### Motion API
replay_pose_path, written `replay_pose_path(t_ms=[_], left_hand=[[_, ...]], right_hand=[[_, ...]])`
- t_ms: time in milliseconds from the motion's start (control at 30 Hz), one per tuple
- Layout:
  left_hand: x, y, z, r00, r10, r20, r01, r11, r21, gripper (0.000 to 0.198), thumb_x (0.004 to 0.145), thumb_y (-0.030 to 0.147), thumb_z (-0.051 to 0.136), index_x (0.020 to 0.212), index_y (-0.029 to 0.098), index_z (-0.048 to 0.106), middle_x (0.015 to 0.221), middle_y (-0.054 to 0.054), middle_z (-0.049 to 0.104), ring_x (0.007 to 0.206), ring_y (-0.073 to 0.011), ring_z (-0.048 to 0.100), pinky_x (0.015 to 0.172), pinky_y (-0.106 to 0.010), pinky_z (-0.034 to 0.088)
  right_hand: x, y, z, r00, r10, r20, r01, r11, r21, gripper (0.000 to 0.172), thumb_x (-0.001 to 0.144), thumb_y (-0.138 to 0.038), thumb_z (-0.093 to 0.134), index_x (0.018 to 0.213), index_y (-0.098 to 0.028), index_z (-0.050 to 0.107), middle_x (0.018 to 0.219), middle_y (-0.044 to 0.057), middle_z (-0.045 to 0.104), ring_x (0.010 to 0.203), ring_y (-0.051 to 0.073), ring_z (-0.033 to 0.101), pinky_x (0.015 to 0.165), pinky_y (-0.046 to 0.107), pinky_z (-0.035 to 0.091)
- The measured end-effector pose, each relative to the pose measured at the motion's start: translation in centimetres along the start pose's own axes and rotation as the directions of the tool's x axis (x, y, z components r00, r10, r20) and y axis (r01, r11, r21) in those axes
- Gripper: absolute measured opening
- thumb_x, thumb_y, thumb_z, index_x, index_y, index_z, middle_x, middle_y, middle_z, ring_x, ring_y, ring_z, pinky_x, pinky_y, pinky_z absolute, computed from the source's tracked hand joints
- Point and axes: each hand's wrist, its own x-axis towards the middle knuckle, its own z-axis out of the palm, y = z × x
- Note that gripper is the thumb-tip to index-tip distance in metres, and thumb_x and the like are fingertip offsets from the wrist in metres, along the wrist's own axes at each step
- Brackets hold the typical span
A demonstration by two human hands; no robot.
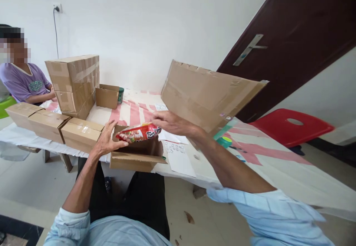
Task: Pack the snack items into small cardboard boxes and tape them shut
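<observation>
A red snack packet (140, 132) lies across the top of a small open cardboard box (135, 159) at the table's front edge. My right hand (169, 123) grips the packet's right end from above. My left hand (107, 140) rests against the box's left side, its fingers spread and its thumb touching the packet's left end. A large flattened cardboard sheet (205, 92) stands tilted just behind my right wrist.
Sealed cardboard boxes (46, 122) line the table's left front; a taller stack (75, 81) and a small open box (107, 96) stand behind. A tape roll (224, 140) and papers (178, 153) lie right of the box. A person in purple sits far left. A red stool (292, 127) stands right.
</observation>
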Motion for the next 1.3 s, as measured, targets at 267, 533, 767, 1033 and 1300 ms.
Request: replay_pose_path(t_ms=[267,533,767,1033,1300], left_hand=[[4.1,4.7,-0.6,0.999,0.034,0.016,-0.021,0.861,-0.509,0.051,0.077,0.054,0.093,0.108,0.016,0.078,0.106,-0.008,0.079,0.098,-0.0239,0.074,0.089,-0.033,0.060],[7.3,4.9,-1.0,0.972,-0.191,-0.136,0.063,0.771,-0.633,0.061,0.066,0.059,0.097,0.104,0.015,0.079,0.092,-0.005,0.081,0.076,-0.0175,0.075,0.070,-0.027,0.061],[8.3,1.4,-1.1,0.925,-0.379,-0.004,0.306,0.753,-0.583,0.060,0.051,0.053,0.104,0.086,0.013,0.078,0.077,-0.006,0.079,0.060,-0.0159,0.071,0.050,-0.022,0.054],[9.0,0.9,-1.6,0.928,-0.371,0.040,0.332,0.772,-0.541,0.062,0.047,0.057,0.104,0.080,0.013,0.074,0.069,-0.004,0.075,0.054,-0.0140,0.067,0.047,-0.023,0.053],[11.3,4.8,-4.5,0.990,-0.137,-0.040,0.091,0.820,-0.565,0.060,0.055,0.052,0.103,0.095,0.015,0.077,0.088,-0.004,0.080,0.080,-0.0186,0.075,0.078,-0.030,0.061]], right_hand=[[1.0,0.5,-0.8,0.968,0.186,-0.170,-0.050,0.801,0.596,0.050,0.076,-0.073,0.084,0.080,-0.024,0.071,0.081,0.004,0.074,0.075,0.022,0.066,0.073,0.036,0.057],[3.8,2.9,3.3,0.961,0.158,-0.225,0.103,0.553,0.827,0.053,0.073,-0.062,0.094,0.106,-0.023,0.078,0.109,0.008,0.084,0.108,0.028,0.078,0.099,0.042,0.063],[6.2,5.6,6.2,0.907,0.413,-0.084,-0.167,0.535,0.828,0.038,0.073,-0.045,0.097,0.086,-0.019,0.073,0.078,0.007,0.081,0.071,0.022,0.078,0.067,0.030,0.064],[6.6,5.5,6.6,0.893,0.399,-0.208,-0.081,0.598,0.798,0.055,0.063,-0.060,0.099,0.087,-0.020,0.070,0.072,0.003,0.077,0.073,0.022,0.076,0.066,0.031,0.062],[6.1,3.1,2.7,0.920,0.221,-0.323,0.134,0.596,0.792,0.066,0.057,-0.066,0.099,0.100,-0.024,0.076,0.100,0.004,0.083,0.091,0.022,0.077,0.084,0.036,0.065]])
